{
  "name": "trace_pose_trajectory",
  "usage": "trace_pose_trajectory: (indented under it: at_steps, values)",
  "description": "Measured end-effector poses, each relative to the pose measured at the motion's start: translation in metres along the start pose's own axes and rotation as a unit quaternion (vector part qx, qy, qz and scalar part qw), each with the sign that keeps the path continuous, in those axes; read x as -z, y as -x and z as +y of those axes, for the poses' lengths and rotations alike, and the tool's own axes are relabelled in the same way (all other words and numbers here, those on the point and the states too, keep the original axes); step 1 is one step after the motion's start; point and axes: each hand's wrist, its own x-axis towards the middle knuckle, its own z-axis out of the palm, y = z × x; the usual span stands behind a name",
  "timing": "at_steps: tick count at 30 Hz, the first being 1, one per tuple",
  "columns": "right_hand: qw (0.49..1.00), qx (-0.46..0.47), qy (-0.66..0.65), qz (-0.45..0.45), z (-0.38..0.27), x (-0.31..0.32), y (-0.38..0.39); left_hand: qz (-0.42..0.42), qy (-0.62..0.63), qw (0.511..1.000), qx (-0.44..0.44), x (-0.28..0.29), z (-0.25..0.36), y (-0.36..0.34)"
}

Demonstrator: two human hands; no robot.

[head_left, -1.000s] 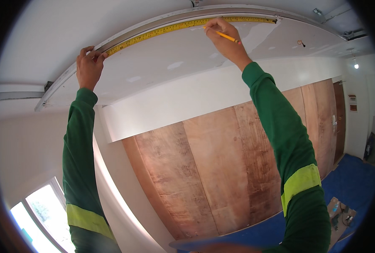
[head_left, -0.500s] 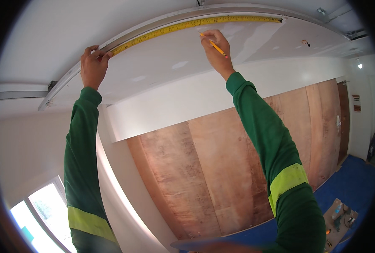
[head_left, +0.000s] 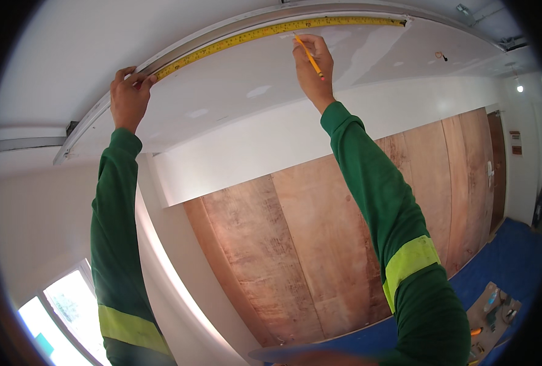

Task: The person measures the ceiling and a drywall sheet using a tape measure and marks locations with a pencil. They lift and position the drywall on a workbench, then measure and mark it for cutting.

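Observation:
A yellow tape measure blade (head_left: 237,43) stretches along the edge of the white ceiling board (head_left: 234,94), close to a metal channel (head_left: 204,43). My left hand (head_left: 129,100) is closed on the left end of the blade, with its fingers against the channel. The blade's far end, dark at the tip, lies to the upper right. Below the middle of the blade, my right hand (head_left: 313,67) grips a yellow pencil (head_left: 309,56). The pencil's tip points up at the ceiling board near the blade; whether it touches the board I cannot tell.
Wood panels (head_left: 319,244) cover the wall ahead. A window (head_left: 69,311) is at the lower left, and a lit bulb (head_left: 520,88) hangs at the right. Tools lie on a board (head_left: 493,317) over the blue floor (head_left: 466,274). A wire (head_left: 445,58) pokes out of the ceiling.
My right hand has shifted slightly up, and the pencil has turned to a steeper angle. My left hand remains on the blade. The whole view has moved a little.

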Motion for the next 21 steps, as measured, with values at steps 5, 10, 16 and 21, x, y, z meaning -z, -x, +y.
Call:
trace_pose_trajectory:
  at_steps: [5, 10, 16, 21]
  values:
    - [1.0, 0.02, 0.006, -0.021, -0.001, -0.001, 0.003, -0.006, -0.005, 1.0, -0.003, -0.001, -0.003, -0.001]
    - [0.999, -0.015, -0.002, -0.032, -0.004, -0.005, 0.002, -0.001, -0.013, 1.0, -0.016, -0.002, -0.007, -0.002]
    - [0.999, -0.015, -0.018, -0.024, -0.008, -0.007, 0.007, -0.008, 0.016, 1.0, 0.001, -0.001, -0.004, -0.002]
    - [0.997, -0.017, -0.031, -0.063, -0.012, -0.01, 0.009, -0.012, 0.004, 1.0, 0.009, 0.001, -0.001, -0.001]
